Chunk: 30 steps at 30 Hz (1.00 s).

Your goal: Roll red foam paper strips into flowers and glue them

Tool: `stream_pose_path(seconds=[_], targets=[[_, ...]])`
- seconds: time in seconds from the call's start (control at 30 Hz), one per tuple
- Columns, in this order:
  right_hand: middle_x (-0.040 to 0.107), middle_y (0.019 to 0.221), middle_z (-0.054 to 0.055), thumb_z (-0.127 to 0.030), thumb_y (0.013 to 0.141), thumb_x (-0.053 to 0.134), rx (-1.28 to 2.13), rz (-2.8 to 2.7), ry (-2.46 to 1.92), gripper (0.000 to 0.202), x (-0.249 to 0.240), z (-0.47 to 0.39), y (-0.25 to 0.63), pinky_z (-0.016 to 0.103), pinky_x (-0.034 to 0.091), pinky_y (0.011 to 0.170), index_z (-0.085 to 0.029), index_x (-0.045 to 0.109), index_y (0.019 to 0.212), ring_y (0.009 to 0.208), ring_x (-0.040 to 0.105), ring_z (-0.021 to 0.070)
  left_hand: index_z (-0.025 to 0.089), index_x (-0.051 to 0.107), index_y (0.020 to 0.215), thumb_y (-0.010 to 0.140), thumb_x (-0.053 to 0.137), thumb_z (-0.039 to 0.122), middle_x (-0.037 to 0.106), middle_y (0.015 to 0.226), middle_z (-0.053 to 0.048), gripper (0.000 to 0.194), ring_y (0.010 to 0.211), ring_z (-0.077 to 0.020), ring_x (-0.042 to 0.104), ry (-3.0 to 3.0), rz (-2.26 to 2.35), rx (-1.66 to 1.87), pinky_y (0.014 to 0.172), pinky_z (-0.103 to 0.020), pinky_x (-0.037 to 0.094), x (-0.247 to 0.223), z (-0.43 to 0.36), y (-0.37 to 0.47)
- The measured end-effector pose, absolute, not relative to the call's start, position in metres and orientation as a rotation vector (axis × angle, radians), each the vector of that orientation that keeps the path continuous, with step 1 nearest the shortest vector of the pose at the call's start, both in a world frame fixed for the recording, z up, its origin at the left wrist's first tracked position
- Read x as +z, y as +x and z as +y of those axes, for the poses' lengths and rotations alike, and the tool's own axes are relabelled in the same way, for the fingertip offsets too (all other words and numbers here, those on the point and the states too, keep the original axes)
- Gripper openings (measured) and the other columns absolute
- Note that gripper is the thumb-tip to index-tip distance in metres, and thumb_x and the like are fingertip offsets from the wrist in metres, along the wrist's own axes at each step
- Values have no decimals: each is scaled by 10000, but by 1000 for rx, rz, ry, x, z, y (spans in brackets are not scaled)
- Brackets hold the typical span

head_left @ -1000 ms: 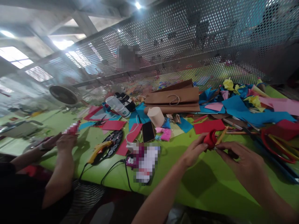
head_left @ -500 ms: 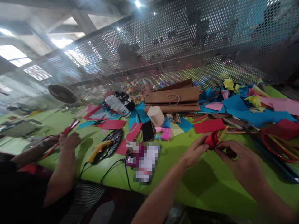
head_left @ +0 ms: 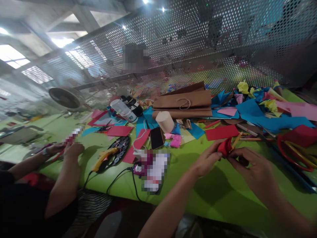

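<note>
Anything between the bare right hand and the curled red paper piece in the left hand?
Nothing visible at the lower edge, where the bare right hand reaches the curled red paper piece gripped by the bare left hand; above, a slim yellow-orange stick juts up between them.

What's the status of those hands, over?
Left hand holding red piece. Right hand at its edge. Red card lies just beyond, apparently not in the way.

Dim, hazy light around me, glare from windows (head_left: pixel 12 57) at far left and ceiling lamps (head_left: pixel 123 27) above, soft shadow (head_left: pixel 214 185) below my left hand (head_left: pixel 208 158) on the green table (head_left: pixel 180 160), wide-angle stretching toward the edges, scattered pixelated blocks.
</note>
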State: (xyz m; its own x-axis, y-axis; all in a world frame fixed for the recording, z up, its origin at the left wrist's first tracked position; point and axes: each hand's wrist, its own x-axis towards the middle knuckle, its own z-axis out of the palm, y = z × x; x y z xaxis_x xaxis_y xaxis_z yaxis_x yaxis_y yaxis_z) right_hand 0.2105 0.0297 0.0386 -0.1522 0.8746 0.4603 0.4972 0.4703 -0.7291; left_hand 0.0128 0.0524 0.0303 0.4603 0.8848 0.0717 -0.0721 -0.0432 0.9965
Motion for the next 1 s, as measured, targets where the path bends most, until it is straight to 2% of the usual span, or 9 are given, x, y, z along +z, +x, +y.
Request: stream_pose_path(seconds=[0.17, 0.3, 0.43, 0.5, 0.57, 0.67, 0.9, 1.0], targets=[[753, 852, 9, -307, 946, 666, 467, -1829, -1141, 106, 37, 28, 209, 297, 526, 648, -270, 752, 897, 696, 683, 194, 220, 518, 1515, 960, 576, 570, 589, 1462, -130, 658, 1143, -254, 553, 1379, 816, 903, 988, -378, 442, 38, 49, 13], [755, 856, -1, -316, 951, 671, 444, -1843, -1156, 101, 39, 27, 206, 288, 528, 615, -275, 748, 901, 668, 683, 185, 232, 539, 1494, 944, 618, 651, 555, 1519, -134, 696, 1278, -294, 523, 1388, 812, 927, 1075, -405, 421, 43, 46, 14], [760, 815, 2, -290, 948, 675, 385, -1824, -1110, 115, 44, 27, 202, 275, 526, 589, -253, 742, 863, 627, 681, 169, 224, 559, 1460, 913, 676, 646, 587, 1450, -114, 701, 1314, -289, 506, 1379, 809, 950, 1131, -403, 388, 44, 47, 17], [779, 834, 7, -285, 956, 667, 380, -1828, -1081, 126, 45, 27, 201, 267, 535, 589, -250, 757, 875, 634, 698, 166, 216, 593, 1414, 924, 655, 630, 623, 1354, -101, 644, 1207, -259, 544, 1354, 864, 953, 1061, -377, 422, 43, 47, 17], [798, 880, 15, -283, 958, 662, 386, -1839, -1079, 125, 43, 27, 202, 274, 552, 611, -258, 774, 908, 685, 728, 179, 200, 619, 1371, 926, 630, 623, 642, 1223, -91, 614, 1032, -214, 557, 1316, 908, 952, 921, -334, 447, 42, 48, 17], [800, 933, 25, -284, 962, 665, 411, -1849, -1094, 116, 38, 26, 205, 299, 575, 652, -276, 780, 965, 758, 745, 204, 183, 620, 1351, 895, 639, 629, 629, 1114, -79, 638, 854, -163, 509, 1252, 915, 974, 757, -290, 407, 41, 49, 17], [791, 936, 21, -263, 971, 692, 360, -1800, -1072, 79, 40, 25, 207, 282, 579, 668, -274, 766, 997, 764, 742, 197, 161, 615, 1362, 854, 697, 645, 635, 1070, -83, 706, 829, -158, 528, 1183, 868, 1001, 715, -287, 372, 38, 50, 17], [791, 947, 13, -246, 978, 680, 336, -1823, -1055, 99, 40, 25, 205, 277, 584, 683, -279, 766, 1014, 773, 747, 193, 183, 624, 1359, 839, 726, 657, 638, 1154, -91, 710, 851, -157, 506, 1201, 863, 1012, 735, -288, 381, 37, 51, 17]])
